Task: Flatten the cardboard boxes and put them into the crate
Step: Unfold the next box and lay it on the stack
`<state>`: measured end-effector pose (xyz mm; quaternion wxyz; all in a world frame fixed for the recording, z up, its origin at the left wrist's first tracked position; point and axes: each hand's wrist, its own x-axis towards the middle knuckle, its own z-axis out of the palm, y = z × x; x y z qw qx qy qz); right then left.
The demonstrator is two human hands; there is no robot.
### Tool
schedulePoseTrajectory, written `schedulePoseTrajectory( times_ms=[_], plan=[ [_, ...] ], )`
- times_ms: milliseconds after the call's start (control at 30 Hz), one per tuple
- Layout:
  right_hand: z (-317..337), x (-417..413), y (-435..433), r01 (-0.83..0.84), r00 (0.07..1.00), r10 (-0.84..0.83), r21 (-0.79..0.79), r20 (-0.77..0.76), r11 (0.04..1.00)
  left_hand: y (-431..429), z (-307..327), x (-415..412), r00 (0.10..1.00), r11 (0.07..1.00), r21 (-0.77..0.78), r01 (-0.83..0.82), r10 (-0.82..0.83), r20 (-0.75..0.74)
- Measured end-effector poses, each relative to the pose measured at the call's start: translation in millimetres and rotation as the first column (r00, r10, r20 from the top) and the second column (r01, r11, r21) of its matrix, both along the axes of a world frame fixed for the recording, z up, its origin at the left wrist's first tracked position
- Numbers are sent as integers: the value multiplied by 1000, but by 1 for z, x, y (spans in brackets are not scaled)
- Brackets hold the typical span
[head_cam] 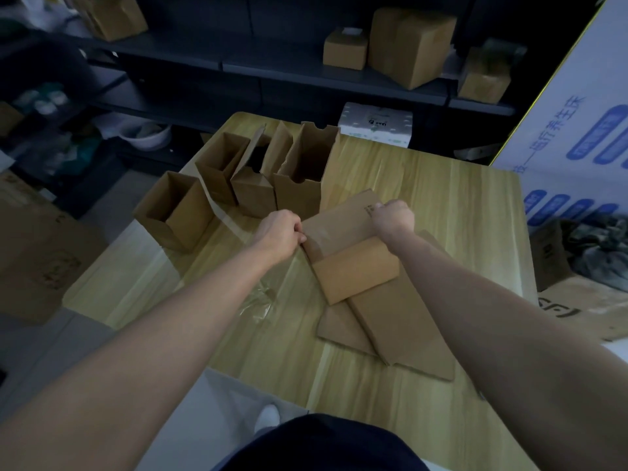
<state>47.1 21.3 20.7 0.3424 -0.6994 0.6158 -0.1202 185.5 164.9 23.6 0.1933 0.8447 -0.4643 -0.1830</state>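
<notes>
A small closed cardboard box [353, 253] lies on the wooden table [441, 185], its top sealed with clear tape. My left hand [282, 232] pinches the tape at the box's left edge. My right hand [394, 215] grips the box's far right corner. Under and in front of the box lie flattened cardboard pieces [404, 324]. Several open, upright boxes [238, 178] stand at the table's far left. No crate is in view.
A crumpled strip of clear tape [258, 300] lies on the table near my left forearm. Dark shelves [306, 69] behind hold more closed boxes. A white printed board [577, 130] leans at the right, with cartons on the floor on both sides.
</notes>
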Motion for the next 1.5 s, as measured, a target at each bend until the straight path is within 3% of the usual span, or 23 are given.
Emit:
schedulePoseTrajectory(
  times_ms=[433,700,867,1200,1400,1500],
  plan=[
    [-3,-5,-5,-15,1000,15,14,-11,1000,-17,12,-14,981,981,43,191,-192,2],
    [-1,0,-2,-11,1000,11,2,-9,1000,-30,13,-15,989,984,104,143,-145,15],
    [-1,1,1,-33,999,33,2,2,999,-28,15,-12,990,982,139,126,-116,-75],
    [3,1,6,-46,998,45,31,50,998,-25,9,-9,992,994,87,69,-59,-113],
    [2,-4,9,-46,998,45,34,41,998,-11,-4,-4,980,994,-99,50,-68,-188],
    [5,-6,12,-41,998,40,25,38,999,-7,-13,-6,985,989,-125,79,-97,-143]
  ],
)
